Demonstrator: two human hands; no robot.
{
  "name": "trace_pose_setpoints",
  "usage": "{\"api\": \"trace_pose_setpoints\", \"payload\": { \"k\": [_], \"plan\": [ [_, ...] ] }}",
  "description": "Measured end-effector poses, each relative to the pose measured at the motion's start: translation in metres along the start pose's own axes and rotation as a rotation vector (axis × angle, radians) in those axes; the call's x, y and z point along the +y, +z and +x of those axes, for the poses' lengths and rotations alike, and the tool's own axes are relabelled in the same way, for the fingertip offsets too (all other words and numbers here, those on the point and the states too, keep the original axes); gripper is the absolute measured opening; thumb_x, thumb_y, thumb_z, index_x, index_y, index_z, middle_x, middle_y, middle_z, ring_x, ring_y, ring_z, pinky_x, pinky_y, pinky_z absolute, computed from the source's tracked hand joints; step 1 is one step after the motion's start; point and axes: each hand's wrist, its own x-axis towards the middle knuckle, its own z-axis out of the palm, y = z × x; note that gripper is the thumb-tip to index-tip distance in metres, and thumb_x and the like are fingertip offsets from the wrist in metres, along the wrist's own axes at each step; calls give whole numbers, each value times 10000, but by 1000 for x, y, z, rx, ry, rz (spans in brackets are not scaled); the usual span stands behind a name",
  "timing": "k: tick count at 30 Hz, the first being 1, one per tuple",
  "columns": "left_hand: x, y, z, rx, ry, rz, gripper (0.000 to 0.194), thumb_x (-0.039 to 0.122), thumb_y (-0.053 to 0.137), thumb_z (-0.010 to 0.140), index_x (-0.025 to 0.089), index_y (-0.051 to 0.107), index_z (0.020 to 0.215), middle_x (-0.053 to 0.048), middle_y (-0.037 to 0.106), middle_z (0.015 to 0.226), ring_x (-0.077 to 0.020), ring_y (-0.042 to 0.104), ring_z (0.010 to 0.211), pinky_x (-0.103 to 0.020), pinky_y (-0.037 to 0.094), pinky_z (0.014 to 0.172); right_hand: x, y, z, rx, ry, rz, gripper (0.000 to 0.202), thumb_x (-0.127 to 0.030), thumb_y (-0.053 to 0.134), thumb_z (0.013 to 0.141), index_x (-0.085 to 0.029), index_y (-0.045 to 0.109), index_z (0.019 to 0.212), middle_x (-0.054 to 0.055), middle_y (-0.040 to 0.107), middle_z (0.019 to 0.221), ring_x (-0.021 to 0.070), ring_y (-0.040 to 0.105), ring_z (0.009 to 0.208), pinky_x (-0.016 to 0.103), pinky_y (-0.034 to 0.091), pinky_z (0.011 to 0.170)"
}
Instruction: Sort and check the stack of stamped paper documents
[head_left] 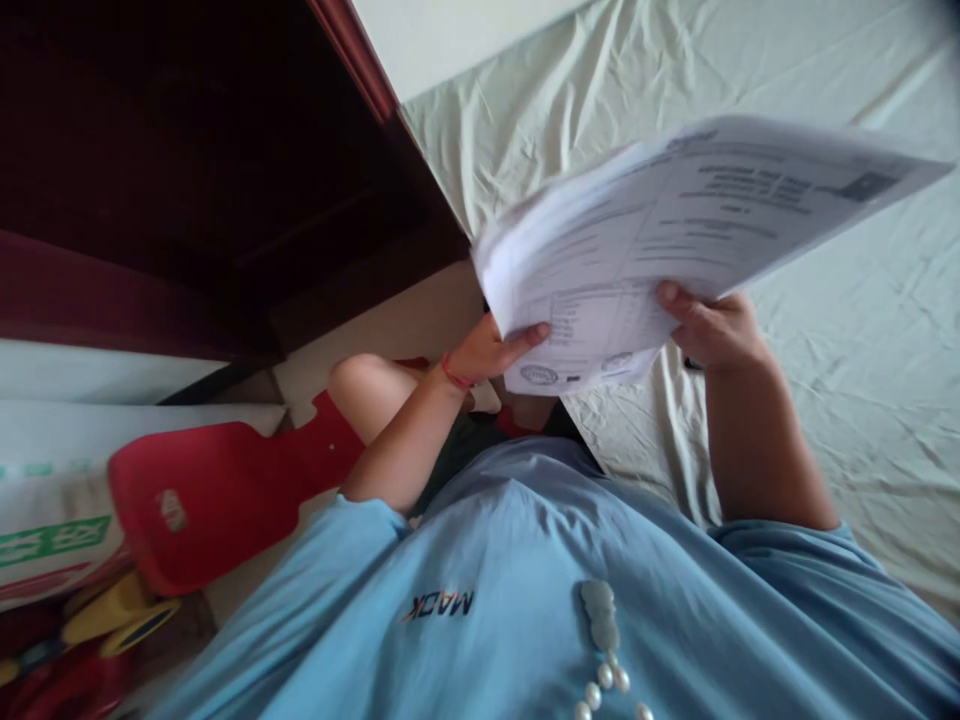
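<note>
A stack of printed paper sheets (592, 250) is held up in front of me, tilted and slightly curved. Its face carries lines of text, a small table and round stamps along the near edge. My left hand (495, 350), with a red string on the wrist, grips the near left part, thumb on top and fingers hidden beneath. At the near right edge, my right hand (716, 325) pinches the sheets, its thumb on the printed side and the other fingers underneath. How many sheets there are, I cannot tell.
A pale, wrinkled sheet covers the bed (847, 400) on the right. Dark wooden furniture (187, 150) stands at upper left. Beside my knee is a red plastic seat (225, 490), with a white printed bag (52, 500) and a yellow object (124, 615) near it.
</note>
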Motion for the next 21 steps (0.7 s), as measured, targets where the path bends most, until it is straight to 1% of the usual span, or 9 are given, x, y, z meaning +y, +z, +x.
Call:
{"api": "trace_pose_setpoints", "payload": {
  "k": [2, 4, 7, 9, 11, 14, 17, 19, 21],
  "plan": [
    [-8, 9, -10, -2, -81, -156, 628, 661, 855, 825, 199, 800, 1247, -164, 792, 1302, -385, 726, 1287, -556, 611, 1106, 7, 0, -9, 6, 83, 37, 494, -590, 897, 814, -362, 779, 1236, 0, 825, 1254, 314, 734, 1299, 554, 595, 1165],
    [-22, 18, -19, 39, -182, -311, 634, 627, 904, 778, 199, 807, 1236, -165, 792, 1310, -405, 729, 1282, -569, 615, 1093, 16, -2, -21, -35, 223, 59, 504, -595, 899, 814, -333, 788, 1230, 13, 844, 1184, 314, 782, 1199, 527, 664, 1057],
    [-42, 29, -26, 125, -328, -512, 603, 612, 925, 750, 168, 832, 1146, -179, 819, 1215, -427, 744, 1248, -591, 601, 1096, 29, -3, -42, -101, 456, 99, 477, -592, 905, 811, -292, 812, 1170, 37, 859, 1091, 316, 828, 1031, 488, 721, 895],
    [-50, 36, -27, 200, -367, -600, 602, 611, 934, 738, 151, 835, 1113, -181, 825, 1189, -430, 740, 1257, -593, 574, 1128, 34, -2, -56, -91, 589, 111, 462, -598, 910, 805, -281, 825, 1129, 50, 861, 1081, 321, 833, 1000, 483, 725, 877],
    [-53, 42, -26, 292, -364, -635, 626, 607, 956, 710, 143, 833, 1111, -177, 829, 1170, -429, 734, 1270, -587, 553, 1152, 36, 2, -67, -65, 663, 117, 473, -611, 915, 797, -283, 832, 1127, 58, 859, 1110, 327, 828, 1030, 498, 714, 935],
    [-53, 47, -24, 353, -378, -635, 647, 598, 975, 690, 132, 831, 1115, -173, 836, 1129, -424, 738, 1259, -571, 543, 1161, 36, 6, -76, -39, 688, 105, 517, -647, 915, 777, -287, 835, 1139, 66, 855, 1122, 345, 819, 1052, 540, 694, 982],
    [-51, 49, -25, 342, -388, -619, 642, 597, 963, 714, 134, 829, 1139, -164, 838, 1117, -403, 758, 1219, -545, 559, 1139, 36, 5, -73, -16, 683, 43, 530, -699, 887, 774, -264, 831, 1070, 85, 853, 1036, 355, 820, 981, 541, 699, 900],
    [-50, 51, -27, 315, -389, -591, 646, 618, 950, 727, 127, 828, 1130, -164, 838, 1099, -391, 777, 1168, -528, 582, 1099, 34, -1, -67, 36, 606, -22, 536, -724, 830, 816, -253, 814, 1072, 90, 844, 1010, 346, 815, 957, 520, 690, 860],
    [-51, 52, -28, 272, -405, -549, 670, 655, 939, 723, 109, 829, 1095, -174, 836, 1078, -382, 797, 1092, -511, 607, 1037, 30, -7, -58, 109, 457, -145, 526, -707, 740, 899, -265, 774, 1181, 89, 832, 1073, 332, 802, 1002, 511, 670, 881]
  ]
}}
